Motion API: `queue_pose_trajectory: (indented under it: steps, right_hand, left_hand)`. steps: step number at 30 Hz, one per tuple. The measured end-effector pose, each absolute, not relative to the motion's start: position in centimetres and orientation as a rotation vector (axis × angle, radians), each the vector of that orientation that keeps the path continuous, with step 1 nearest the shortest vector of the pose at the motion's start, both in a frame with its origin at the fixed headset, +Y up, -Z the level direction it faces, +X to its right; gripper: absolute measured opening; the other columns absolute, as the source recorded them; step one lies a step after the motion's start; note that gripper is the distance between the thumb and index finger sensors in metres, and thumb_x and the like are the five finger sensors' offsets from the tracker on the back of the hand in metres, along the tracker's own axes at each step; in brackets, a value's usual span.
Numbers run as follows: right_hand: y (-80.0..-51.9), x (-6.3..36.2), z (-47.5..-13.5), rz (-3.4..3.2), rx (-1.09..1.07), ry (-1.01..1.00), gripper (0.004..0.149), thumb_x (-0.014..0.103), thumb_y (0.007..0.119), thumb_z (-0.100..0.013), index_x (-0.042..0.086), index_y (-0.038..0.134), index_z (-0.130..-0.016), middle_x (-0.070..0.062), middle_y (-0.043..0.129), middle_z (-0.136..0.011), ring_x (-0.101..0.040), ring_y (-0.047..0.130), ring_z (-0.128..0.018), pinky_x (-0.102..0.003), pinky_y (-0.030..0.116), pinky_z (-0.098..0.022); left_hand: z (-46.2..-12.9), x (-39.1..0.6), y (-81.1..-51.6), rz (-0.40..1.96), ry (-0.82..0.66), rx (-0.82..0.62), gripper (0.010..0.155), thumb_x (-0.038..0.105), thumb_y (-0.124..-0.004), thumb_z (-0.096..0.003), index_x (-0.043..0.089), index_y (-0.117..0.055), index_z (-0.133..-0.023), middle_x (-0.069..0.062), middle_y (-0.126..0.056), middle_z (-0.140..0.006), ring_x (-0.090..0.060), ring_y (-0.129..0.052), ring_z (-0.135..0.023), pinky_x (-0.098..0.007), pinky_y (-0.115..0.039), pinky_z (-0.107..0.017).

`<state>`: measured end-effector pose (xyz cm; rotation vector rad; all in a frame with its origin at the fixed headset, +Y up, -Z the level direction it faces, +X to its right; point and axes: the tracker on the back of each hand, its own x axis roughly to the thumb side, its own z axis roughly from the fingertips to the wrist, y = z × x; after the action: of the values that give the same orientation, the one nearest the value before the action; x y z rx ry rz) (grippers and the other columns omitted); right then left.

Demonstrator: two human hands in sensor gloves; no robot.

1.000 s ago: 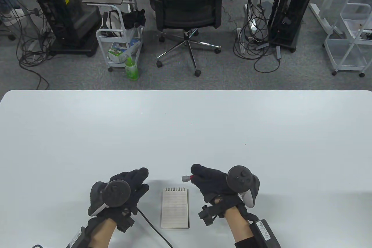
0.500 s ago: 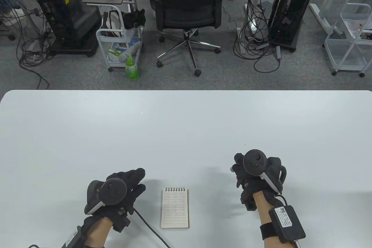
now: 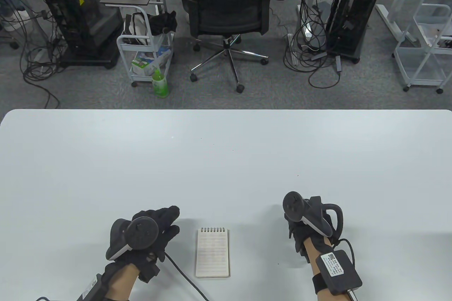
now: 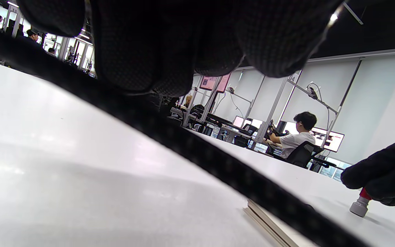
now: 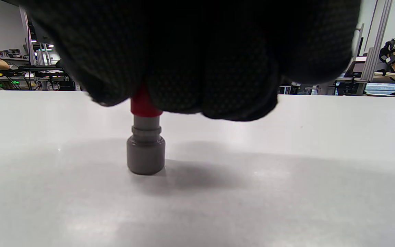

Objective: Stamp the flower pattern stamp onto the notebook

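A small spiral notebook (image 3: 212, 253) lies closed-flat on the white table (image 3: 226, 160) near the front edge, showing a lined page. Its edge also shows in the left wrist view (image 4: 269, 223). My right hand (image 3: 300, 225) is to the right of the notebook and grips a stamp with a red stem and a grey base (image 5: 146, 151). The stamp stands upright with its base on the table. The stamp is hidden under the hand in the table view and shows in the left wrist view (image 4: 359, 206). My left hand (image 3: 166, 221) rests open on the table, left of the notebook.
A black cable (image 3: 183, 274) runs from my left wrist along the table towards the front edge, just left of the notebook. An office chair (image 3: 229, 8) and carts stand on the floor beyond the table's far edge.
My right hand has carried the stamp from above the notebook's top edge out to the right and set its base down on the table. The left hand has barely moved.
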<state>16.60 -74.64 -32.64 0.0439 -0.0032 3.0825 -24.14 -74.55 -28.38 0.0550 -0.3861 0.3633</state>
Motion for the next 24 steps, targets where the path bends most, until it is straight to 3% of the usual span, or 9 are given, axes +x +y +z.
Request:
queue_pose_trajectory:
  steps: [13,19,24]
  right_hand:
    - [-74.4,17.5,-31.9,2.985,0.077,0.030,0.065,0.038,0.093,-0.034,0.020,0.076,-0.093,-0.013,0.094,-0.067,-0.036,0.099,-0.053,-0.056,0.078,-0.048]
    - [-74.1,18.2,-30.3,2.907,0.123,-0.078,0.077,0.042,0.092,-0.033,0.018,0.064,-0.100,-0.019,0.075,-0.092,-0.046,0.083,-0.080,-0.060,0.069,-0.057]
    - [-74.5,19.5,-29.1,2.937,0.168,-0.146,0.083,0.045,0.092,-0.032,0.017,0.058,-0.103,-0.022,0.058,-0.102,-0.050,0.067,-0.093,-0.064,0.060,-0.063]
  left_hand:
    - [-28.3,-24.2,-74.5,0.372,-0.395,0.050,0.059,0.042,-0.079,-0.0425,0.014,-0.074,-0.094,-0.017,-0.085,-0.092,-0.043,-0.087,-0.076,-0.071,-0.055,-0.061]
    - [-28.3,-24.3,-74.4,0.365,-0.392,0.047,0.059,0.043,-0.079,-0.0426,0.015,-0.074,-0.095,-0.017,-0.083,-0.093,-0.044,-0.086,-0.078,-0.072,-0.054,-0.061]
    - [-28.2,-24.8,-74.1,0.361,-0.372,0.047,0.061,0.043,-0.078,-0.0428,0.015,-0.072,-0.096,-0.019,-0.079,-0.096,-0.046,-0.082,-0.081,-0.073,-0.050,-0.062]
